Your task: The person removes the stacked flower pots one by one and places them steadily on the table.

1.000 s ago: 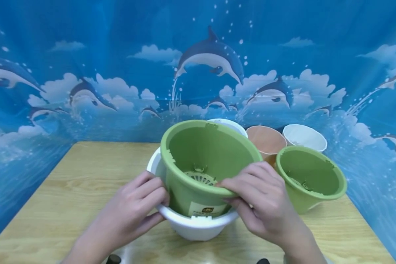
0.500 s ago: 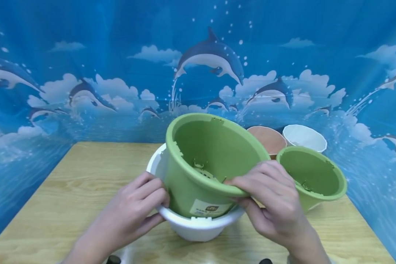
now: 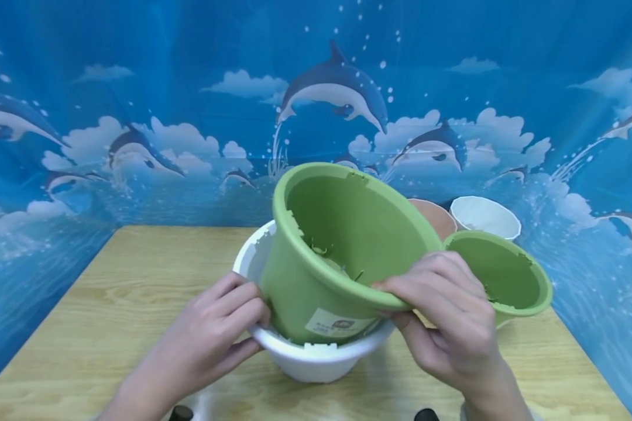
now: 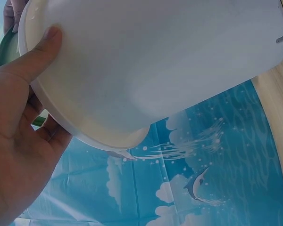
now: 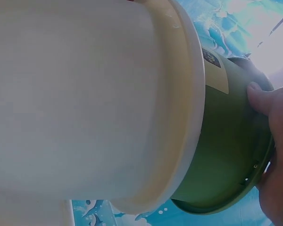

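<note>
A white plastic flowerpot (image 3: 316, 367) stands on the table in the head view. My left hand (image 3: 218, 324) grips its rim at the left, thumb outside and fingers over the edge; the left wrist view shows the thumb pressed on the white wall. Partly inside it sits a green flowerpot (image 3: 311, 292), tilted up to the right, with a label on its front. My right hand (image 3: 447, 316) pinches the green rim at the front right. In the right wrist view the green wall (image 5: 221, 127) stands well out past the white rim. The green pot's bottom is hidden.
Behind the right hand stands a second green pot (image 3: 505, 275), partly covered. Farther back are a terracotta-coloured pot (image 3: 434, 216) and a white pot (image 3: 484, 216). A dolphin-print curtain (image 3: 216, 146) hangs behind the wooden table (image 3: 153, 269). Two dark round objects show at the bottom edge.
My right hand has moved right and drawn the green pot higher and more tilted out of the white one. The left hand stays on the white rim. Another white pot behind is now hidden.
</note>
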Demonstrator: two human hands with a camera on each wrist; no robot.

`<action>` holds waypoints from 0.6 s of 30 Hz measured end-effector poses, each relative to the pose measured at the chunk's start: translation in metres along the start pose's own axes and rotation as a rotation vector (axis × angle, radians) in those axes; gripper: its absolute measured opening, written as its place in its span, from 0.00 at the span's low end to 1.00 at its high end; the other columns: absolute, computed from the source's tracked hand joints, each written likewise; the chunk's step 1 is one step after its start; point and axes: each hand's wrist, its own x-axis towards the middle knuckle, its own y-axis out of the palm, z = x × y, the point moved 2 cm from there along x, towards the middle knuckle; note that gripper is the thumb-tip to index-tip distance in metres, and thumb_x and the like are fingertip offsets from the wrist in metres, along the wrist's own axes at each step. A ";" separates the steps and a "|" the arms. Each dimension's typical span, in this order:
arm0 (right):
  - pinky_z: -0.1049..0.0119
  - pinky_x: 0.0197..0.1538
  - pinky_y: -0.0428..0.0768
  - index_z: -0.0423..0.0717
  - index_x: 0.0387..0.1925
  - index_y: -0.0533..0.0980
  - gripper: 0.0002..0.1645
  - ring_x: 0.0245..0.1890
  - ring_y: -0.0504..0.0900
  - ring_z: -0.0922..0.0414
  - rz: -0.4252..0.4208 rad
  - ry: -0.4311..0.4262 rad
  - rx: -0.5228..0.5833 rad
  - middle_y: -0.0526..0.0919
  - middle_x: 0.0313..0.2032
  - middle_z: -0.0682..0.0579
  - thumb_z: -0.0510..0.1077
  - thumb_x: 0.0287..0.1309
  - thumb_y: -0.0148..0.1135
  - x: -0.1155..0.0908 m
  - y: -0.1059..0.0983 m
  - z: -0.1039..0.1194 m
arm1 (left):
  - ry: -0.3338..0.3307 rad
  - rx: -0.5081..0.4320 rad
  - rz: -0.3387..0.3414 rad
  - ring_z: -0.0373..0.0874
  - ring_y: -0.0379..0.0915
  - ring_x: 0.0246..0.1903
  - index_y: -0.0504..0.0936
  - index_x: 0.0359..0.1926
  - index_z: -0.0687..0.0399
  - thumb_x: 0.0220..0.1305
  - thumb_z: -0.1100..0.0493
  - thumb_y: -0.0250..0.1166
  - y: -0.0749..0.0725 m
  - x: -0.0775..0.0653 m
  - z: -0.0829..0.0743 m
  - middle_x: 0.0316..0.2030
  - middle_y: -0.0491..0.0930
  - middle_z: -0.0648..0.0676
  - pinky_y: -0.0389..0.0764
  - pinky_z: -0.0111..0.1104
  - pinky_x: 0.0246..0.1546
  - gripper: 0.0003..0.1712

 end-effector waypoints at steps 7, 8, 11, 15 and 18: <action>0.62 0.39 0.70 0.33 0.29 0.84 0.09 0.25 0.75 0.51 -0.072 -0.017 -0.003 0.86 0.25 0.45 0.39 0.57 0.69 0.000 -0.001 -0.002 | -0.009 0.004 0.010 0.39 0.70 0.42 0.77 0.35 0.47 0.49 0.55 0.72 -0.001 -0.001 0.001 0.36 0.74 0.41 0.74 0.26 0.43 0.13; 0.62 0.39 0.70 0.33 0.29 0.84 0.10 0.25 0.75 0.51 -0.083 -0.017 -0.004 0.86 0.25 0.45 0.39 0.56 0.70 0.000 -0.001 -0.003 | -0.009 0.003 0.011 0.39 0.70 0.42 0.77 0.35 0.47 0.49 0.55 0.72 -0.001 -0.001 0.001 0.36 0.74 0.41 0.74 0.26 0.43 0.13; 0.62 0.40 0.71 0.32 0.29 0.84 0.10 0.25 0.76 0.50 -0.114 -0.012 -0.005 0.86 0.24 0.44 0.39 0.55 0.71 -0.001 -0.001 -0.003 | -0.013 0.005 0.013 0.39 0.70 0.42 0.77 0.35 0.46 0.49 0.55 0.72 -0.001 -0.001 0.001 0.36 0.74 0.41 0.74 0.26 0.42 0.13; 0.61 0.42 0.73 0.31 0.28 0.84 0.11 0.25 0.76 0.49 -0.154 -0.001 -0.010 0.86 0.24 0.43 0.39 0.53 0.73 -0.002 -0.002 -0.004 | -0.016 0.005 0.017 0.39 0.70 0.42 0.77 0.35 0.46 0.50 0.55 0.72 -0.001 -0.002 0.001 0.36 0.74 0.41 0.74 0.27 0.42 0.13; 0.61 0.42 0.73 0.31 0.28 0.84 0.12 0.25 0.77 0.48 -0.180 0.003 -0.013 0.86 0.24 0.42 0.39 0.52 0.74 -0.003 -0.003 -0.004 | -0.021 0.006 0.026 0.39 0.70 0.42 0.77 0.35 0.46 0.50 0.55 0.72 -0.001 -0.002 0.002 0.37 0.74 0.41 0.75 0.27 0.42 0.13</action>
